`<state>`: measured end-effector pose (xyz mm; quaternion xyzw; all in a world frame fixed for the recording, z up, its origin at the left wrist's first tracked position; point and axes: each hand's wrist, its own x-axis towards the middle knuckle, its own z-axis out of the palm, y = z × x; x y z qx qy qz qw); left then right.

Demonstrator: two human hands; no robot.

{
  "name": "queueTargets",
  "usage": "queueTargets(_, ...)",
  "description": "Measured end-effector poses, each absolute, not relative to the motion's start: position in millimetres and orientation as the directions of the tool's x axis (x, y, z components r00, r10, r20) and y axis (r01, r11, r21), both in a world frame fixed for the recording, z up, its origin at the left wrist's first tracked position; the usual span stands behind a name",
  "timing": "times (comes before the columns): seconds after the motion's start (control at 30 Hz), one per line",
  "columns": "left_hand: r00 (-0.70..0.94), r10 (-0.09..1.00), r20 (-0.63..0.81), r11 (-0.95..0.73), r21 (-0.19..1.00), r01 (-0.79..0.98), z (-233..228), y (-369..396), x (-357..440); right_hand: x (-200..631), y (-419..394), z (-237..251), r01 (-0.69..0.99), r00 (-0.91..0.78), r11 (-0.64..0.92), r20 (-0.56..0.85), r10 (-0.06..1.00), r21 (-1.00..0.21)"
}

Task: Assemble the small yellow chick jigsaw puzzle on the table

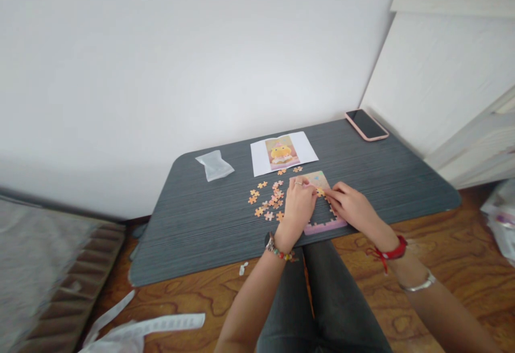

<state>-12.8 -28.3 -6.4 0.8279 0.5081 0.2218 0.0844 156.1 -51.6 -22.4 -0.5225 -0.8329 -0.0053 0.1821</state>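
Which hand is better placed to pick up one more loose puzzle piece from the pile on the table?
Probably the left hand. It lies right beside the loose pieces, which are scattered on its left. The right hand rests over the pink puzzle tray, farther from the pile.

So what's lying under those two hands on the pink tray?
A partly built puzzle sits in the pink tray, its jagged edge showing by the right hand. The left hand covers the tray's left part, so what lies there is hidden.

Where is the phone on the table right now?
In the head view, the phone lies face up at the table's far right corner, near the white cabinet, to the right of the picture sheet.
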Motion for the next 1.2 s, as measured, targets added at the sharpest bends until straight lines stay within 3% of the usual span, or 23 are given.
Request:
queueTargets(0.33,0.454,0.856,0.249,-0.511,0.265,0.818,-0.5,-35.7,-12.1,144.3,-55.5,-9.5,0.893,-0.449,0.444,0.223,0.865,0.077)
queueTargets(0.5,0.478,0.85,0.221,-0.522,0.234,0.82,-0.9,-40.3,-12.4,142.5,-54.2,-4.4,0.877,-0.48,0.468,0.175,0.86,0.107)
queueTargets(0.63,0.456,0.85,0.264,-0.519,0.275,0.809,4.0,-43.9,-20.9,146.8,-56.5,-6.0,0.892,-0.447,0.45,0.216,0.868,0.042)
queueTargets(0.77,0.335,0.864,0.375,-0.458,0.309,0.834,12.6,-51.6,-49.9,152.6,-58.5,-3.5,0.89,-0.396,0.443,0.298,0.868,-0.108)
queueTargets(0.93,0.198,0.888,0.414,-0.348,0.325,0.879,15.2,-62.3,-96.3,154.0,-44.7,4.4,0.835,-0.383,0.478,0.336,0.86,-0.272)
queueTargets(1.2,0.151,0.898,0.414,-0.31,0.348,0.885,2.6,-69.9,-121.0,138.1,8.2,14.4,0.769,-0.491,0.538,0.219,0.843,-0.346)
